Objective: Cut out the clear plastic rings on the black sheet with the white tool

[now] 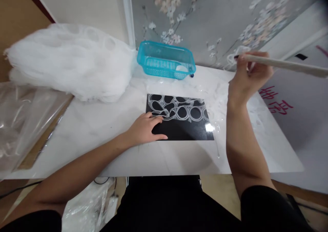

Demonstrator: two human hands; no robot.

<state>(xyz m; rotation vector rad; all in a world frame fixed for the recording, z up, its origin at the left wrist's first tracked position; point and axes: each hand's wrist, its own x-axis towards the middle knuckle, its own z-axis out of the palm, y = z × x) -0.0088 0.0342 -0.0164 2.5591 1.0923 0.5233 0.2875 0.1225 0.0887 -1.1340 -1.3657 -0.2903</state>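
My left hand [146, 128] lies at the left end of a black board [183, 131], with its thumb apart from the other fingers. Its fingertips touch a whitish sheet with round cut-outs [176, 113], which covers the far half of the board. Parts of that sheet are loose and twisted. Raised to the right, my right hand [249, 73] is closed around a long pale stick [287, 63] that runs off to the right edge. White stringy loops [232, 58] hang by the stick's dark tip; whether the fingers also pinch them I cannot tell.
A blue plastic basket [166, 56] with a white round piece inside stands behind the board. A big fluffy white pile [71, 61] fills the back left. Clear plastic wrapping [28, 119] lies at the left, and translucent scraps [220, 99] lie right of the board.
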